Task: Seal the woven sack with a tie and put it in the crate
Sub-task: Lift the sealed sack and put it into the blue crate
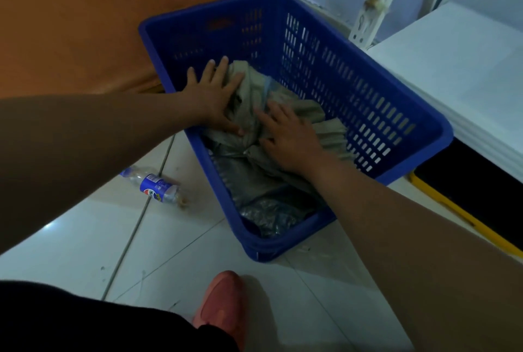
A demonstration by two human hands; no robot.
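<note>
A grey-green woven sack lies crumpled inside a blue slotted plastic crate on the tiled floor. My left hand rests flat on the sack's left side, fingers spread. On the sack's gathered middle lies my right hand, palm down and fingers apart. A cinched neck shows between the hands; I cannot make out the tie itself. Shiny grey material fills the near end of the crate.
An empty plastic bottle with a blue label lies on the floor left of the crate. An orange wall stands behind. A white cabinet and a perforated metal post are at the right. My pink shoe is just before the crate.
</note>
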